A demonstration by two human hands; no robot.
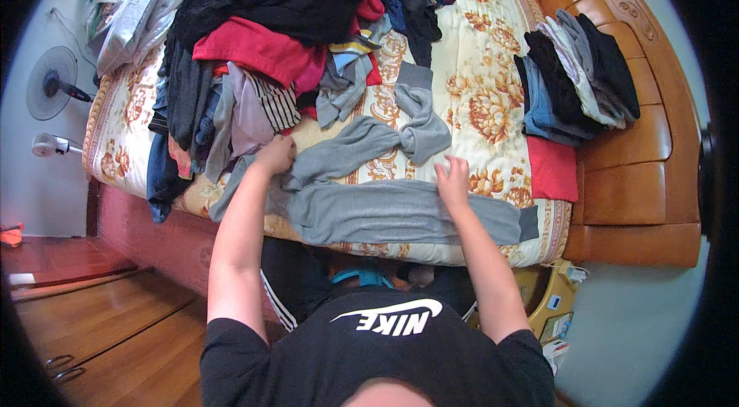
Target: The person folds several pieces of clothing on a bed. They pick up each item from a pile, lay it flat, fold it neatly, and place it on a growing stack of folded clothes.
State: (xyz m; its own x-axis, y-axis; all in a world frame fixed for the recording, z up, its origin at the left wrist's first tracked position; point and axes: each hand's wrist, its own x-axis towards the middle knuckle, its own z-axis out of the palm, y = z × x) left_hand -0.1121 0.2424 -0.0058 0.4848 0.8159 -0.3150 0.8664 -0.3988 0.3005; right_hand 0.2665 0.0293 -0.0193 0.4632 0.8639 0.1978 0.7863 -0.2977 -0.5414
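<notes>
Grey sweatpants point(369, 213) lie spread on the bed in front of me. One leg runs straight to the right and ends in a darker cuff point(529, 224). The other leg point(424, 135) is bent and twisted, with its cuff pointing away from me. My left hand point(279, 154) is curled at the upper left part of the sweatpants, beside the clothes pile; its fingertips are hidden, so I cannot tell whether it grips fabric. Over the straight leg is my right hand point(454, 179), empty, with its fingers apart.
A large heap of mixed clothes point(254, 54) covers the bed's left and far side. Folded clothes point(568, 78) lean at the leather headboard point(623, 193), near a folded red cloth point(552, 168). Plastic bags point(147, 8) sit far left, with a fan point(53, 83) beyond the bed.
</notes>
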